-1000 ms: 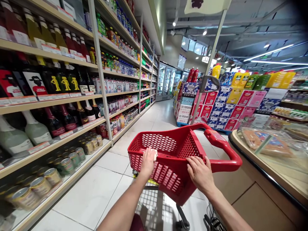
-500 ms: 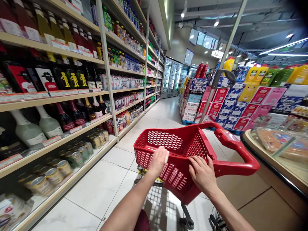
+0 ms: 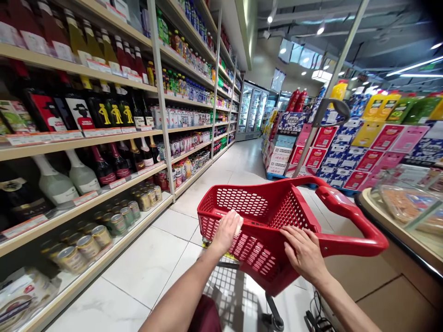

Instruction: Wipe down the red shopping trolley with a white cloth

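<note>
A red plastic shopping cart (image 3: 258, 240) with perforated walls stands in front of me, its inside bare where I can see it. My left hand (image 3: 226, 233) is closed on a small white cloth (image 3: 238, 222), pressed against the cart's near rim. Most of the cloth is hidden under the fingers. Farther along the same rim, my right hand (image 3: 304, 251) grips the edge, fingers laid over the top and thumb on the outer side. To its right curves the cart's thick red handle (image 3: 363, 230), which neither hand touches.
Shelves (image 3: 138, 177) of bottles and cans line the left side. Stacked drink cartons (image 3: 346, 157) and a slanted metal pole (image 3: 334, 83) stand beyond the cart. A counter (image 3: 391, 240) with packaged food is close on the right. Tiled floor (image 3: 138, 267) runs towards glass-door fridges (image 3: 251, 108).
The cart and surroundings sit slightly farther right in view. My left hand, with the cloth, stays at the near rim with a small shift; my right hand keeps its hold on the rim.
</note>
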### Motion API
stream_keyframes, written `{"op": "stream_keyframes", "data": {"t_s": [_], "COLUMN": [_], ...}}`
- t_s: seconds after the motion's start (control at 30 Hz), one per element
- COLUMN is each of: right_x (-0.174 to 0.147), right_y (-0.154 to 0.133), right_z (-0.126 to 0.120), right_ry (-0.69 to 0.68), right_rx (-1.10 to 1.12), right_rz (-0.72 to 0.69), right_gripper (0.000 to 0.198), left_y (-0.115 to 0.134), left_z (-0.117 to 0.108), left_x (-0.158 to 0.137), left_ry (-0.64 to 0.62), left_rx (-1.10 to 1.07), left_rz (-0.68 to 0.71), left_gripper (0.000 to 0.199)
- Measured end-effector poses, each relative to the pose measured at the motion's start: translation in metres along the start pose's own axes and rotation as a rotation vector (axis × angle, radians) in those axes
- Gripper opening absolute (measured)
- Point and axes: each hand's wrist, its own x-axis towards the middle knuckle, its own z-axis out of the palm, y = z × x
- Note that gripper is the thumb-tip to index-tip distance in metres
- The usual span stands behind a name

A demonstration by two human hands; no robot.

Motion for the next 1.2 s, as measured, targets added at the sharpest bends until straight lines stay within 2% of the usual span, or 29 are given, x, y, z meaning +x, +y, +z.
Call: {"op": "stream_keyframes", "data": {"t_s": [0.13, 0.2, 0.37, 0.43, 0.57, 0.63, 0.73, 0.8, 0.93, 0.97, 1.03, 1.13, 1.2], "right_x": [0.0, -0.001, -0.003, -0.003, -0.001, 0.0, 0.002, 0.002, -0.002, -0.004, -0.006, -0.009, -0.013], "right_y": [-0.002, -0.002, 0.001, 0.003, 0.001, 0.0, 0.002, 0.007, 0.023, 0.026, 0.032, 0.042, 0.053], "right_z": [-0.002, -0.001, -0.001, -0.003, -0.005, -0.004, -0.002, -0.005, -0.016, -0.018, -0.02, -0.023, -0.027], "right_ry": [-0.028, -0.017, -0.047, -0.077, -0.091, -0.075, -0.054, -0.016, 0.124, 0.14, 0.139, 0.151, 0.177], "right_rx": [-0.006, -0.001, -0.005, -0.007, -0.006, -0.005, -0.008, -0.034, -0.146, -0.158, -0.162, -0.192, -0.234], "right_rz": [-0.006, 0.004, -0.011, -0.035, -0.037, -0.022, -0.017, 0.012, 0.144, 0.154, 0.149, 0.183, 0.227], "right_gripper": [0.031, 0.03, 0.032, 0.034, 0.036, 0.036, 0.035, 0.033, 0.03, 0.031, 0.032, 0.038, 0.04], "left_y": [-0.02, -0.017, 0.023, 0.02, -0.003, 0.005, 0.032, 0.041, 0.035, 0.039, 0.063, 0.115, 0.132], "left_z": [-0.019, -0.021, -0.006, -0.012, -0.033, -0.032, -0.018, -0.012, -0.012, -0.01, 0.0, 0.018, 0.022], "left_x": [0.002, 0.004, 0.012, 0.014, 0.015, 0.016, 0.016, 0.016, 0.022, 0.024, 0.029, 0.036, 0.04], "left_ry": [0.063, 0.072, -0.033, -0.039, 0.027, 0.028, -0.032, -0.051, 0.014, 0.019, 0.004, -0.036, -0.036], "left_rx": [0.018, 0.026, -0.033, -0.043, -0.015, -0.018, -0.065, -0.095, -0.085, -0.084, -0.099, -0.14, -0.178], "left_rz": [-0.178, -0.215, -0.061, -0.069, -0.21, -0.203, -0.064, -0.005, -0.112, -0.118, -0.08, 0.059, 0.171], "left_gripper": [0.052, 0.053, 0.039, 0.035, 0.039, 0.04, 0.04, 0.042, 0.048, 0.05, 0.049, 0.051, 0.052]}}
